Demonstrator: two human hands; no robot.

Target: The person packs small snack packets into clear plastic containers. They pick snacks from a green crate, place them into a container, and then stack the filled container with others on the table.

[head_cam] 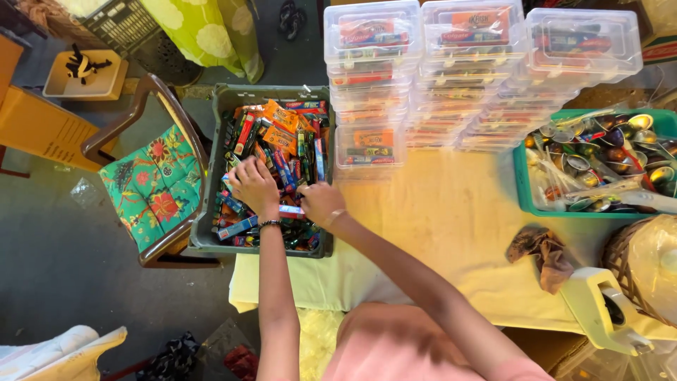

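Both hands are sunk in the grey crate of small packaged goods: the left hand is spread palm-down, its grasp hidden, while the right hand, at 4 o'clock from it, is closed on a slim blue-and-white box, its long axis lying 9-to-3 between them.

One view only, from the head, looking steeply down over the person's own shoulders and arms; the table fills the right, the floor drops away left, all close in.
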